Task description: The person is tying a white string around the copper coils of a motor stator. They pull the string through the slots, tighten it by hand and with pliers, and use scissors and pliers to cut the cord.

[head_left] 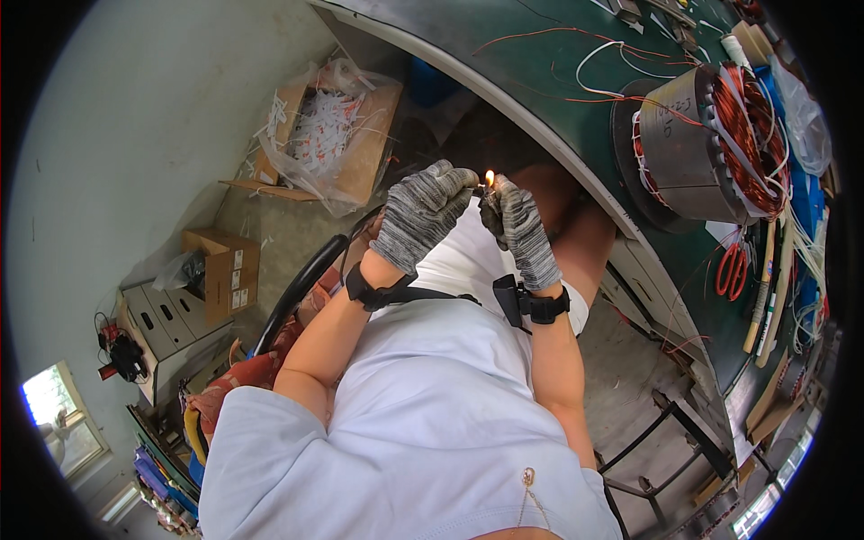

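My left hand (421, 216), in a grey knitted glove, is closed in a pinch at the middle of the view. Its fingertips meet close beside a small flame (490, 177), and what they hold there is too small to make out. My right hand (524, 232), gloved the same way, is wrapped round a lighter whose body is mostly hidden by the fingers. The flame stands upright above the thumb. Both hands are raised over my lap, apart from the bench, and dark straps with black devices circle both wrists.
On the green bench (540, 67) at right stands a motor stator (688, 135) with copper windings. Red-handled scissors (732, 272), wooden sticks and loose wires lie near it. A cardboard box (373, 148) of white scraps sits on the floor, with a smaller carton (232, 270) farther left.
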Available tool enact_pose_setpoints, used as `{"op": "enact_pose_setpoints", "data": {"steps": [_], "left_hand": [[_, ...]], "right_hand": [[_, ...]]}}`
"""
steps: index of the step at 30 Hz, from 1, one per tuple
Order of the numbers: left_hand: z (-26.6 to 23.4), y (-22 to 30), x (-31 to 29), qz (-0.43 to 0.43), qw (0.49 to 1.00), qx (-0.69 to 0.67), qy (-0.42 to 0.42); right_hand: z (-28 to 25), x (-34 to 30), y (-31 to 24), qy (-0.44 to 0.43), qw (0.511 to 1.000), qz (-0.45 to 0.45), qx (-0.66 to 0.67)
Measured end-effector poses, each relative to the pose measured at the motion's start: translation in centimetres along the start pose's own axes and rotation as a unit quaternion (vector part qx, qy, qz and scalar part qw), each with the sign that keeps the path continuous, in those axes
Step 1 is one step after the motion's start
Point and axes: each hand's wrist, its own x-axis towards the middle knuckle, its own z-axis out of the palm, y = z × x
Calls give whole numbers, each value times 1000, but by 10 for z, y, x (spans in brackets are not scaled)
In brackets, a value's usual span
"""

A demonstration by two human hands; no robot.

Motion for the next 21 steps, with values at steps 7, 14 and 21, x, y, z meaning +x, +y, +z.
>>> {"op": "enact_pose_setpoints", "data": {"steps": [7,14,21], "left_hand": [[3,9,-2,-152,969,-190,-35],[-5,19,13,-279,889,-357,-71],[-18,17,31,-271,926,-262,-9]], "right_hand": [[7,-7,-12,77,992,-95,21],[-4,-10,-15,49,995,-87,-18],[-66,-93,-9,215,971,-104,35]]}}
